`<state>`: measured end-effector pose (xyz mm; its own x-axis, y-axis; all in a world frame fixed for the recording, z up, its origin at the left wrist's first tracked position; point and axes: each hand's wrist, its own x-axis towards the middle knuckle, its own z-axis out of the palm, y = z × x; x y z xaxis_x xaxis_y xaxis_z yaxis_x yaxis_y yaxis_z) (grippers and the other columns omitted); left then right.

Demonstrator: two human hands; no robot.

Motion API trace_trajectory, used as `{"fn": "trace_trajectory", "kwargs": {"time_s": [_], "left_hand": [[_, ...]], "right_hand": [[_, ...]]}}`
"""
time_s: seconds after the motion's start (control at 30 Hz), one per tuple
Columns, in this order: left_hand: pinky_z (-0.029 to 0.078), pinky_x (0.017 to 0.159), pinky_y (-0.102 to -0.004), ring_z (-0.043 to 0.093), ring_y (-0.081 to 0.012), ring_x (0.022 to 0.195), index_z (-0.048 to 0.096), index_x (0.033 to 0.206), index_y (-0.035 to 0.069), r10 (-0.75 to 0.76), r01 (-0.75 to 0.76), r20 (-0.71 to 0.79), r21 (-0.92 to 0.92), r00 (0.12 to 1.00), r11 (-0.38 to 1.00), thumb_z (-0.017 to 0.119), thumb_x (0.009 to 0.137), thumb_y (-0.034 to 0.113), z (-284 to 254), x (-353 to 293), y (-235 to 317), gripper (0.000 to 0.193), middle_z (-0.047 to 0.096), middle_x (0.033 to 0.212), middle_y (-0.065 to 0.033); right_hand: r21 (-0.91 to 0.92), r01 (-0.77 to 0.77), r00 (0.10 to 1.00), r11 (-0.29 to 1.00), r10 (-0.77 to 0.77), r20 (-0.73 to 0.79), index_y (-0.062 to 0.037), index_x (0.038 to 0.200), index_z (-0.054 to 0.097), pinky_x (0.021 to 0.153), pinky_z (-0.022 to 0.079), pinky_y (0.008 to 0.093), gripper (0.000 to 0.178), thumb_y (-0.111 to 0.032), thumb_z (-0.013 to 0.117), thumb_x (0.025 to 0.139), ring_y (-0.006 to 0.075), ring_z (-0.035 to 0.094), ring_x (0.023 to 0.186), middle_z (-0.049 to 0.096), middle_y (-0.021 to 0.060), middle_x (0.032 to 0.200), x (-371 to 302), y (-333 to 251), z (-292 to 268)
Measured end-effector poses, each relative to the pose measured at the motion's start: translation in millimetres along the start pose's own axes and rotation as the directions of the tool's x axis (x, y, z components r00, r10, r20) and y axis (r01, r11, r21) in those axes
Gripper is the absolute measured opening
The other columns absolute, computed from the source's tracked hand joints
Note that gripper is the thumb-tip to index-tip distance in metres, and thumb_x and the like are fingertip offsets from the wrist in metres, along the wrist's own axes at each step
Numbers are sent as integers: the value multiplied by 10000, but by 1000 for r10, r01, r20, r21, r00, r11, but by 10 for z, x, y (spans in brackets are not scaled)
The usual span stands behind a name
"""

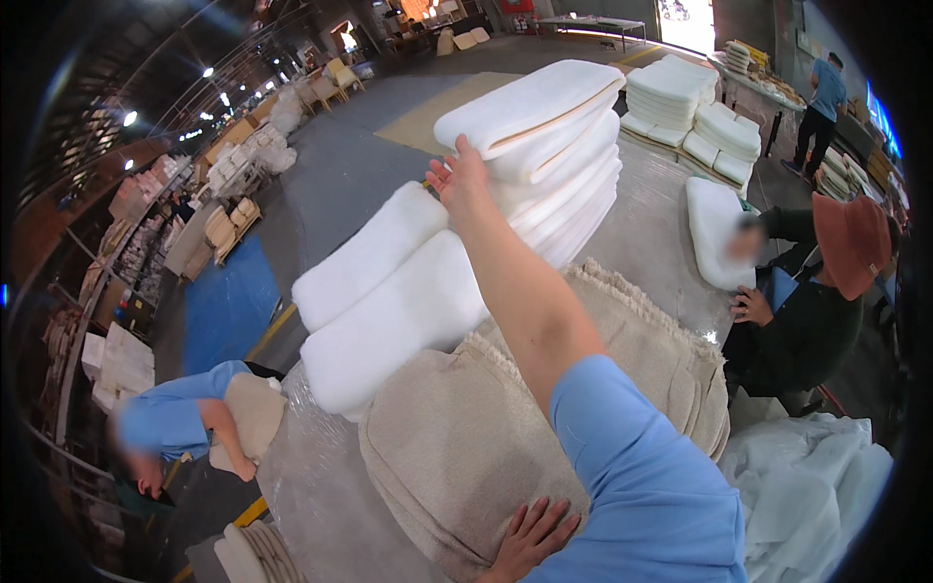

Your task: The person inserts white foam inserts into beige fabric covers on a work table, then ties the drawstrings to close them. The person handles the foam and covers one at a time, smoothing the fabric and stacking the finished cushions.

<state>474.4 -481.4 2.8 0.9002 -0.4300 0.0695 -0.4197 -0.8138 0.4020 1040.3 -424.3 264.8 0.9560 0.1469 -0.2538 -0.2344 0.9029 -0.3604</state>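
Probably, the pads (525, 105) at the table's (651, 223) left edge are light, squashy; we'd grip an end. Right hand (457, 173) wide beside them, left hand (530, 542) flat on covers (447, 437).

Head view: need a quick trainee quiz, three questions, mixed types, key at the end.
1. Open question: What material lies under the wearer's lower hand, near the bottom edge of the picture?
2. True or false: The tall stack at the wearer's outstretched hand is dark blue.
3. Fill in the blank: The co-worker in dark clothing at the right wears a rust-coloured ___.

Key:
1. Beige fabric, several layers piled up.
2. False: it is white.
3. Hat.
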Motion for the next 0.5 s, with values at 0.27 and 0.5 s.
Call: {"fn": "trace_trajectory", "kwargs": {"time_s": [0.27,0.5], "left_hand": [[140,1318,-530,197,-328,1640,406,1647,137,5,-8,-22,-158,1000,987,308,1175,273,14,-68,-37,501,298,1754,-81],[113,1309,-572,192,-368,1641,418,1616,70,11,-17,-30,-212,999,977,282,1161,302,-166,-38,46,528,295,1755,-124]], "right_hand": [[98,4,999,995,1,-46,-55,1528,387,820,536,499,734,-535,639,1033,321,573,1063,446,154,1371,150,-142,135],[183,118,990,976,-100,-103,16,1501,443,791,535,444,887,-616,724,946,300,582,1093,536,177,1345,98,-249,316]]}}
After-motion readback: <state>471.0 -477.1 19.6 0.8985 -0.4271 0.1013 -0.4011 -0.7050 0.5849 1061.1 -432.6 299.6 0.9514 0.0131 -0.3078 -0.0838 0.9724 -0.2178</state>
